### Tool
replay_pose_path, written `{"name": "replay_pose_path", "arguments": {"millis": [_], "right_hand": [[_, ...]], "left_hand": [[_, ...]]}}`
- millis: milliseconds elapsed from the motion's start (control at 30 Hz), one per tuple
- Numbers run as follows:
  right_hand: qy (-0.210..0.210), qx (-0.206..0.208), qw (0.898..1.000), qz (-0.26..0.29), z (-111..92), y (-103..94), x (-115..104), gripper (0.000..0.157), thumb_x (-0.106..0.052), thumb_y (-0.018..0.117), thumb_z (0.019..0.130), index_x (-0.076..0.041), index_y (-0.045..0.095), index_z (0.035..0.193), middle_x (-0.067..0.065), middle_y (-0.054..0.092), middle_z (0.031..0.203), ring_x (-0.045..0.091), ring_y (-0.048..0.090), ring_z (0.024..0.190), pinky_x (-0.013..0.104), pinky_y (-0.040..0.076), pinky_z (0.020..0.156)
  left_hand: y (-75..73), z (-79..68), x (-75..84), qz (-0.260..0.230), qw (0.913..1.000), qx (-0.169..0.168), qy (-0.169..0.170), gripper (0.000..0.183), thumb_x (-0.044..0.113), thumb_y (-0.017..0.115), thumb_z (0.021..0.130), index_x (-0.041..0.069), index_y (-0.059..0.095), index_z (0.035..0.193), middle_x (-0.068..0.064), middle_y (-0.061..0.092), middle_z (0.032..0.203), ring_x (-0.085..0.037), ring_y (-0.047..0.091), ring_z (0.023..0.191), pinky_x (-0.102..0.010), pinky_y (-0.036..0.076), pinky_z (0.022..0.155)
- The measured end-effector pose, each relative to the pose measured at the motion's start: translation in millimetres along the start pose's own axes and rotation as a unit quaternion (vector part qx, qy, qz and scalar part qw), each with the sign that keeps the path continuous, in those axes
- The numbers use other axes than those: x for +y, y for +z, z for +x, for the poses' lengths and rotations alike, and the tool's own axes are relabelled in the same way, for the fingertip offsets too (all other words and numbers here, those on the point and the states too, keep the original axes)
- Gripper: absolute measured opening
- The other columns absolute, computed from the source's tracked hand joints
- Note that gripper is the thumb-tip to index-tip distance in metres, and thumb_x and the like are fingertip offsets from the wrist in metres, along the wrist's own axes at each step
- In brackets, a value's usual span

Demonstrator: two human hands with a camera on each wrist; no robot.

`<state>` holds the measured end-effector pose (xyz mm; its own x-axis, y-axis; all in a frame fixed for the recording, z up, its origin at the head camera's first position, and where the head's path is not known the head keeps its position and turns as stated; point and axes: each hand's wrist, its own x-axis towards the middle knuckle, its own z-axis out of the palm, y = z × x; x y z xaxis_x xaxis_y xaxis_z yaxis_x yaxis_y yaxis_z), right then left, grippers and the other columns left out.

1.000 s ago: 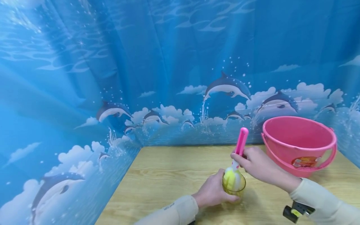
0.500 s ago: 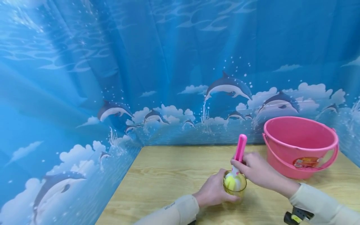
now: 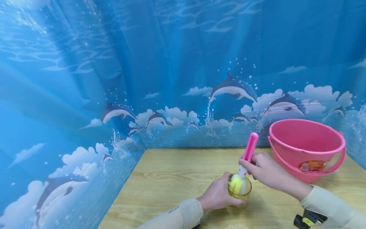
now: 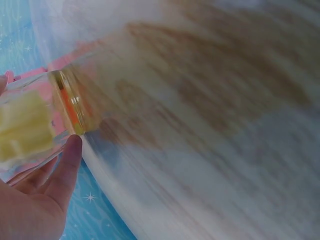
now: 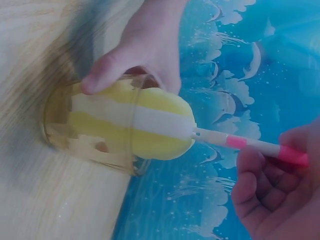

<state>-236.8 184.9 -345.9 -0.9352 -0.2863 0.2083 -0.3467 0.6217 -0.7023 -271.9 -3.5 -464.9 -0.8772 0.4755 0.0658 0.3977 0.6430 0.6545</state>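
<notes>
A clear amber drinking glass [image 3: 245,200] stands on the table, gripped round its side by my left hand [image 3: 218,194]. My right hand [image 3: 264,168] holds a cup-cleaning sponge brush by its pink and white handle [image 3: 251,148]. The brush's yellow and white sponge head [image 5: 165,122] is largely inside the glass, with its top bulging out past the rim in the right wrist view. At the left wrist, a fingertip [image 4: 74,145] presses near the glass base, and the yellow sponge shows through the wall.
A large pink bucket [image 3: 306,152] with a lowered handle and an orange label stands at the right, just beyond my right forearm. Behind the wood-grain table [image 3: 171,165] hangs a blue dolphin-print curtain [image 3: 177,63].
The brush first went down deeper into the glass, then came slightly up with its handle leaning more to the right. My right hand moved along with it; the left hand kept its grip.
</notes>
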Motion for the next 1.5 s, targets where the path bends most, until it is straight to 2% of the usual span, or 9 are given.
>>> {"name": "replay_pose_path", "arguments": {"millis": [133, 300, 633, 900, 1067, 1333, 1500], "right_hand": [[0.003, 0.000, 1.000, -0.015, 0.1, -6.7, -4.7, 0.038, -0.050, 0.050, 0.091, -0.016, 0.065, 0.083, -0.002, 0.049, 0.051, 0.008, 0.039, 0.040, 0.022, 0.033, 0.036], [0.009, -0.007, 1.000, -0.023, 2.2, -9.8, -8.0, 0.034, -0.046, 0.051, 0.091, -0.015, 0.065, 0.087, -0.001, 0.051, 0.052, 0.010, 0.042, 0.041, 0.023, 0.034, 0.036], [0.032, -0.038, 0.999, 0.001, 11.0, -3.1, -0.4, 0.027, -0.038, 0.054, 0.091, -0.013, 0.064, 0.086, 0.002, 0.054, 0.054, 0.012, 0.043, 0.042, 0.022, 0.033, 0.037], [0.017, -0.055, 0.998, -0.013, 12.2, 5.2, 1.3, 0.029, -0.037, 0.055, 0.091, -0.012, 0.063, 0.079, -0.001, 0.051, 0.052, 0.009, 0.041, 0.042, 0.020, 0.033, 0.037], [0.018, -0.062, 0.998, -0.004, 11.7, 2.2, -0.2, 0.031, -0.039, 0.053, 0.092, -0.012, 0.062, 0.079, -0.001, 0.050, 0.053, 0.009, 0.040, 0.042, 0.019, 0.033, 0.037], [0.024, -0.045, 0.999, 0.001, 14.3, -11.3, -8.2, 0.033, -0.043, 0.052, 0.092, -0.013, 0.062, 0.083, 0.000, 0.048, 0.053, 0.010, 0.037, 0.040, 0.019, 0.029, 0.036], [0.016, -0.049, 0.999, -0.016, 16.8, -7.1, -10.5, 0.031, -0.041, 0.052, 0.093, -0.014, 0.061, 0.080, -0.002, 0.045, 0.051, 0.008, 0.035, 0.041, 0.017, 0.027, 0.036]], "left_hand": [[-0.5, 0.9, -0.7, -0.004, 1.0000, -0.004, -0.001, 0.083, 0.058, 0.080, 0.055, 0.028, 0.042, 0.123, 0.018, 0.054, 0.093, 0.005, 0.052, 0.078, -0.019, 0.047, 0.067], [0.0, 1.2, -1.0, -0.008, 0.9999, -0.005, 0.008, 0.080, 0.056, 0.081, 0.056, 0.029, 0.042, 0.120, 0.018, 0.053, 0.091, 0.005, 0.052, 0.076, -0.018, 0.046, 0.065], [-0.1, 0.0, -0.2, 0.011, 0.9999, 0.002, 0.007, 0.081, 0.058, 0.080, 0.054, 0.028, 0.043, 0.119, 0.017, 0.054, 0.091, 0.005, 0.052, 0.076, -0.018, 0.046, 0.066], [-2.0, -0.4, 0.9, 0.027, 0.9996, 0.001, 0.010, 0.082, 0.060, 0.079, 0.056, 0.024, 0.044, 0.121, 0.016, 0.055, 0.098, 0.004, 0.051, 0.080, -0.019, 0.047, 0.069], [-1.5, -1.0, 1.2, 0.022, 0.9997, -0.002, 0.011, 0.080, 0.058, 0.079, 0.056, 0.025, 0.043, 0.119, 0.017, 0.054, 0.096, 0.005, 0.051, 0.079, -0.018, 0.046, 0.067], [-1.1, -0.3, 0.6, 0.027, 0.9992, 0.011, 0.027, 0.079, 0.057, 0.080, 0.056, 0.026, 0.043, 0.119, 0.018, 0.053, 0.094, 0.005, 0.051, 0.079, -0.018, 0.046, 0.067], [-1.7, -0.6, -0.6, 0.028, 0.9993, 0.006, 0.025, 0.078, 0.059, 0.079, 0.056, 0.027, 0.043, 0.117, 0.018, 0.054, 0.093, 0.005, 0.051, 0.077, -0.018, 0.045, 0.066]]}}
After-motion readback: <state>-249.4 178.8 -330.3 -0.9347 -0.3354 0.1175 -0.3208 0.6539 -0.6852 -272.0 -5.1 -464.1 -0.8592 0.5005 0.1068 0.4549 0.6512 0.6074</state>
